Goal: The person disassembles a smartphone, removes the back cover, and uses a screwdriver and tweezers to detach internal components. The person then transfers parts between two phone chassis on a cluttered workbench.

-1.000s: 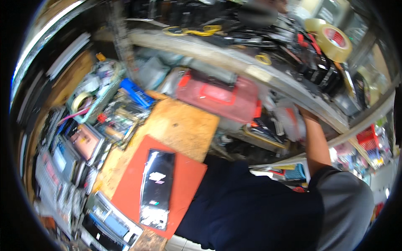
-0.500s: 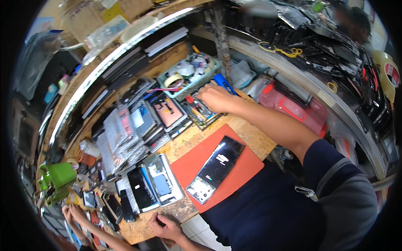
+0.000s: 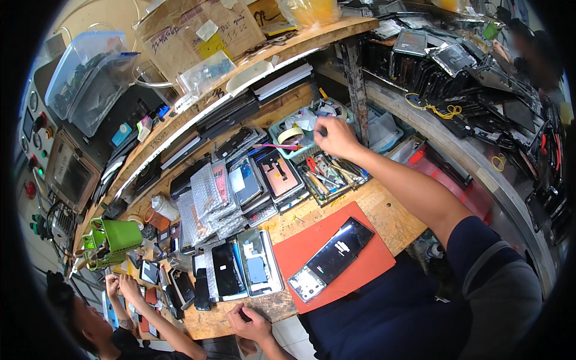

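My right hand (image 3: 337,138) reaches over the bench, with its fingers bunched above a teal tray (image 3: 281,127) that holds a tape roll (image 3: 290,135). Something small and dark shows at the fingertips; I cannot tell whether it is held. Just below that hand lies a tray of hand tools (image 3: 327,175). My left hand (image 3: 249,324) rests as a closed fist on the bench's near edge, with nothing in it. Between my arms a black phone (image 3: 333,258) lies face up on a red mat (image 3: 375,264).
Rows of phones and bagged screens (image 3: 240,192) cover the bench to the left. A green holder (image 3: 114,237) stands at the far left. Another person's hands (image 3: 123,288) work at the lower left. The right counter (image 3: 480,78) holds many dark panels. Boxes sit on the shelf (image 3: 198,42) above.
My right hand has moved from the tool tray up to the teal tray. My left fist stays at the bench edge. The view has tilted a little.
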`<state>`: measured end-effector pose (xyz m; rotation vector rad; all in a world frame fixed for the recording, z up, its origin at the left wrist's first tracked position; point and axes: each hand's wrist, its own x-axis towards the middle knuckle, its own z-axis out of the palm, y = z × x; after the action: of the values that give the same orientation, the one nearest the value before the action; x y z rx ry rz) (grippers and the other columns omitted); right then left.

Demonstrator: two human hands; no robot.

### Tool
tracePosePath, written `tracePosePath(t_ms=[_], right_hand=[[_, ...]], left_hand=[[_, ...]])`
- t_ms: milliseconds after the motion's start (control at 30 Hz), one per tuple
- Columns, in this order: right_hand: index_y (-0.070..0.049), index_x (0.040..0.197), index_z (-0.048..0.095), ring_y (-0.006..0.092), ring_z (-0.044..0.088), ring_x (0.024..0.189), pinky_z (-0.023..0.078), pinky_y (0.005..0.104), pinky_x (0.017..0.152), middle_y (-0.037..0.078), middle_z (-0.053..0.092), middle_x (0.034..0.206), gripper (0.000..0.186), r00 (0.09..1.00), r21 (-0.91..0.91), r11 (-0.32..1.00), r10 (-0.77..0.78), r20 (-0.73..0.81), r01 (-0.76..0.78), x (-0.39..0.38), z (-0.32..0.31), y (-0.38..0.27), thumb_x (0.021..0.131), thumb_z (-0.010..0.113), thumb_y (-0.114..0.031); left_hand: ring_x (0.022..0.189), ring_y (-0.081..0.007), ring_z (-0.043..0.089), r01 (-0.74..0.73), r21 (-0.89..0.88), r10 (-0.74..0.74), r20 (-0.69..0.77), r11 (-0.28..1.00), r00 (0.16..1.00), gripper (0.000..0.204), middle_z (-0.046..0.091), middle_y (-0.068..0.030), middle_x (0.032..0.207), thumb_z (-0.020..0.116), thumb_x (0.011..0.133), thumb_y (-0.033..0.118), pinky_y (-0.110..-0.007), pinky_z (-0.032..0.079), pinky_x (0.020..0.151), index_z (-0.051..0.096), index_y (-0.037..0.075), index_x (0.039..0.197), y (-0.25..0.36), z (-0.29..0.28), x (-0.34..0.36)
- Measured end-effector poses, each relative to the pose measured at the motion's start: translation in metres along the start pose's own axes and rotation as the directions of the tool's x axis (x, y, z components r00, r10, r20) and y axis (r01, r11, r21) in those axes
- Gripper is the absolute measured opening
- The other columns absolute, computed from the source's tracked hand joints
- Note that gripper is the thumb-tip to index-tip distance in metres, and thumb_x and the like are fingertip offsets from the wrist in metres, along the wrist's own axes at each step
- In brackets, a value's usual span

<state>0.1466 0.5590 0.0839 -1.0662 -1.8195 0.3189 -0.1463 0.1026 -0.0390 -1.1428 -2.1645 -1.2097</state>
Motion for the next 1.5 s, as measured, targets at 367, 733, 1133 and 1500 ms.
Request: tracePosePath(t_ms=[367, 733, 1133, 1500], right_hand=[[-0.008, 0.114, 0.077, 0.0445, 0.071, 0.107, 0.060, 0.0536, 0.092, 0.020, 0.073, 0.119, 0.027, 0.932, -0.119, 0.987, -0.062, 0.357, 0.111, 0.070, 0.055, -0.045, 0.090, 0.077, -0.021], [-0.007, 0.143, 0.065, 0.0387, 0.058, 0.123, 0.049, 0.0490, 0.108, 0.017, 0.063, 0.125, 0.058, 0.921, -0.071, 0.941, -0.306, 0.243, 0.332, 0.028, 0.082, -0.036, 0.087, 0.078, -0.012], [0.000, 0.098, 0.072, 0.0328, 0.067, 0.079, 0.052, 0.0380, 0.071, 0.014, 0.066, 0.087, 0.004, 0.947, 0.067, 0.944, -0.322, -0.021, 0.323, -0.098, -0.018, 0.016, 0.094, 0.074, 0.001], [0.001, 0.081, 0.068, 0.0246, 0.061, 0.074, 0.047, 0.0404, 0.077, 0.009, 0.065, 0.075, 0.054, 0.971, 0.246, 0.960, -0.174, 0.161, 0.132, -0.105, -0.024, 0.005, 0.117, 0.048, -0.034]], left_hand=[[0.085, -0.0380, 0.065, 0.033, 0.006, -0.033, -0.029, 0.999, 0.999, 0.014, 0.065, -0.0170, 0.090, 0.061, 0.090, 0.009, -0.047, 0.051, 0.075, 0.067, -0.003, 0.093, 0.016, 0.000, 0.005], [0.077, -0.0341, 0.060, 0.015, 0.028, -0.016, 0.040, 0.999, 0.999, 0.013, 0.061, -0.0138, 0.086, 0.064, 0.093, 0.011, -0.045, 0.046, 0.067, 0.070, 0.000, 0.097, 0.023, -0.004, 0.012], [0.081, -0.0336, 0.064, 0.019, -0.033, -0.018, 0.048, 0.999, 0.999, 0.011, 0.065, -0.0161, 0.090, 0.064, 0.096, 0.008, -0.042, 0.050, 0.074, 0.069, -0.002, 0.096, 0.027, -0.002, 0.013], [0.077, -0.0244, 0.065, 0.094, 0.008, -0.094, 0.065, 0.996, 0.993, 0.009, 0.066, -0.0122, 0.091, 0.065, 0.095, 0.002, -0.035, 0.052, 0.072, 0.072, -0.002, 0.100, 0.031, -0.001, 0.015]])
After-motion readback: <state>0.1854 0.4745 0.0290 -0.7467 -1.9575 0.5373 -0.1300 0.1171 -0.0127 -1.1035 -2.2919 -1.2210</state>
